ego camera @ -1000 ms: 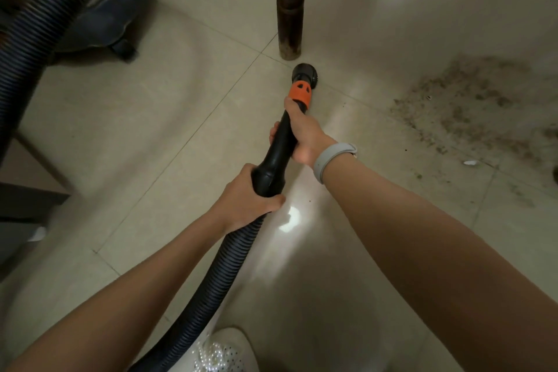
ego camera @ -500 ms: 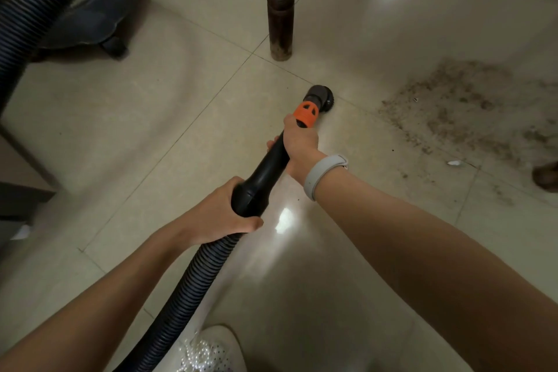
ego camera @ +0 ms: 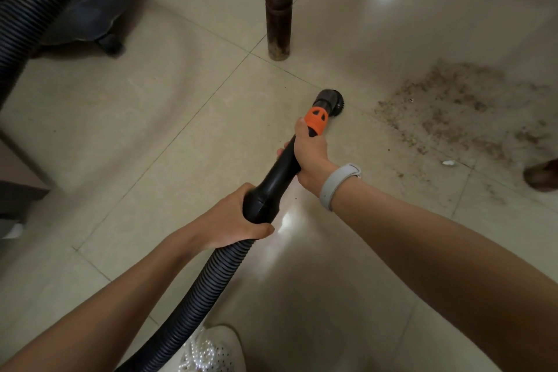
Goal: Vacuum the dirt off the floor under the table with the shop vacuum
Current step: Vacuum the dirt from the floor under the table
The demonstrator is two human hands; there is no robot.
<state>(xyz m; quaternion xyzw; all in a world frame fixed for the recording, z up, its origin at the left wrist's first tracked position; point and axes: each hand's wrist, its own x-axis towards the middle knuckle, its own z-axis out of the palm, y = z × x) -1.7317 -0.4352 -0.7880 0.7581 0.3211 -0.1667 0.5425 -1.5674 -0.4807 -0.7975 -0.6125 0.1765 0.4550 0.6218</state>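
My right hand (ego camera: 311, 157) grips the black vacuum wand (ego camera: 279, 172) just below its orange collar (ego camera: 315, 121). My left hand (ego camera: 232, 220) grips the wand's wide rear cuff, where the ribbed hose (ego camera: 193, 305) joins it. The round black brush nozzle (ego camera: 330, 100) sits low at the tiled floor, a little left of the brown dirt patch (ego camera: 459, 112). The dirt spreads over the tiles at the right. The blue shop vacuum body (ego camera: 90, 9) stands at the top left.
A dark wooden table leg (ego camera: 277, 9) stands just beyond the nozzle. Another leg's foot (ego camera: 542, 174) shows at the right edge. A white scrap (ego camera: 448, 162) lies by the dirt. The hose loops up at the far left (ego camera: 27, 9). My white shoe (ego camera: 211, 350) is at the bottom.
The nozzle has swung from the foot of the table leg to the right, toward the dirt patch. Both hands kept their grip and moved with the wand.
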